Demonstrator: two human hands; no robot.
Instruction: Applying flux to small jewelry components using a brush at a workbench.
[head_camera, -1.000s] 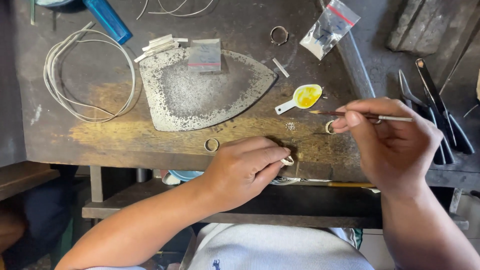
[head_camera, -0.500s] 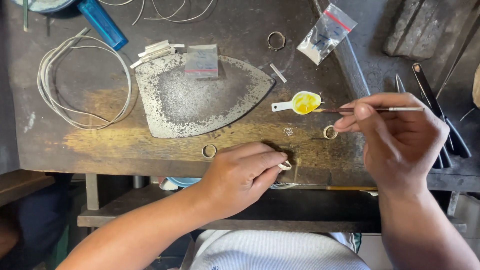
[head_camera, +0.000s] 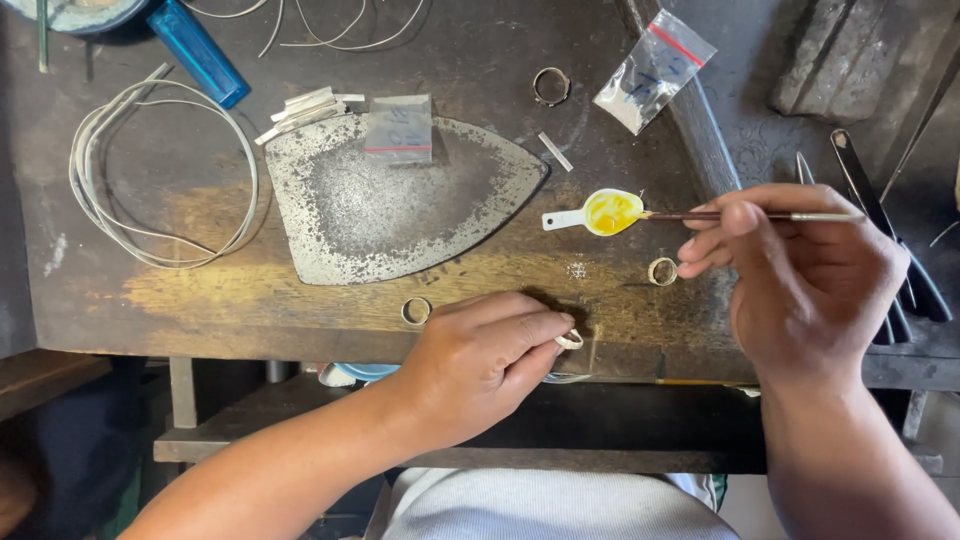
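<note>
My left hand (head_camera: 482, 358) rests at the front edge of the dark workbench (head_camera: 470, 50) and pinches a small silver ring (head_camera: 570, 340) between thumb and forefinger. My right hand (head_camera: 800, 280) holds a thin brush (head_camera: 760, 216) level, its tip dipped into yellow paste in a small white spoon (head_camera: 600, 212). Another metal ring (head_camera: 662, 271) lies just left of my right fingers. A third ring (head_camera: 416, 311) lies left of my left hand.
A worn iron-shaped metal plate (head_camera: 395, 205) lies mid-bench with a small plastic bag (head_camera: 400, 130) on it. A wire coil (head_camera: 160, 170), blue lighter (head_camera: 200, 52), metal strips (head_camera: 300, 108), another ring (head_camera: 550, 86), a second bag (head_camera: 655, 70) and pliers (head_camera: 890, 250) lie around.
My right hand has moved the brush left and up, from near the ring on the bench to the yellow paste in the spoon. My left hand has stayed put with its ring.
</note>
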